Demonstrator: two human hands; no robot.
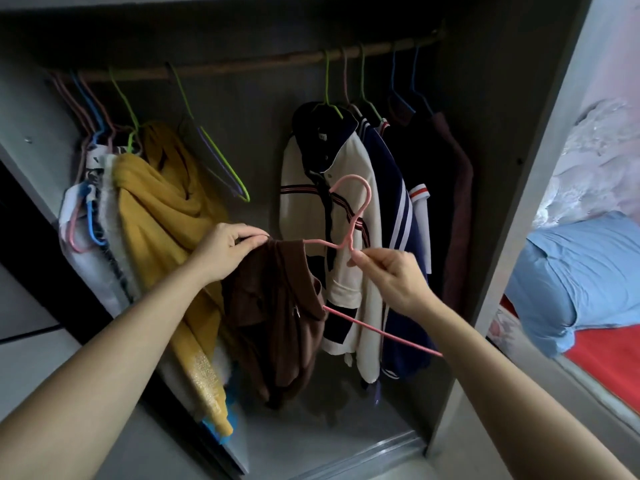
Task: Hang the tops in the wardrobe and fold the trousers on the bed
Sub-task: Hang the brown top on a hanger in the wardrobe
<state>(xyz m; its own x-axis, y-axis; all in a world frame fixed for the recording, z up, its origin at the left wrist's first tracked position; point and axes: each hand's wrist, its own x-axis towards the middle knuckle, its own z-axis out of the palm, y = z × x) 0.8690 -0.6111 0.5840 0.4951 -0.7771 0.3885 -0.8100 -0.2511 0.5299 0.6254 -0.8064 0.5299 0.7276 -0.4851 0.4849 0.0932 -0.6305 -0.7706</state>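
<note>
Two hands work in front of the open wardrobe (pixel 512 140). The left hand (pixel 225 251) pinches the top edge of a brown top (pixel 277 313) between thumb and fingers, at about 9 o'clock from the picture's middle. The right hand (pixel 391 275) is closed around the neck of a pink hanger (pixel 356 216), just below its hook, at about 3 o'clock from the brown top's collar. One arm of the hanger goes under the brown cloth toward the left hand; the other arm sticks out bare toward 5 o'clock, under the right wrist. The brown top hangs down between the two hands, in front of the clothes inside the wardrobe.

On the rail (pixel 242 65) at 12 o'clock hang other things: a yellow garment (pixel 162 216) at 9 o'clock, an empty green hanger (pixel 221 161) beside it, and a cream and navy jacket (pixel 349 188) behind the pink hook. At 3 o'clock, outside the wardrobe, lies the bed (pixel 609 358) with a red sheet and a blue pillow (pixel 575 271).
</note>
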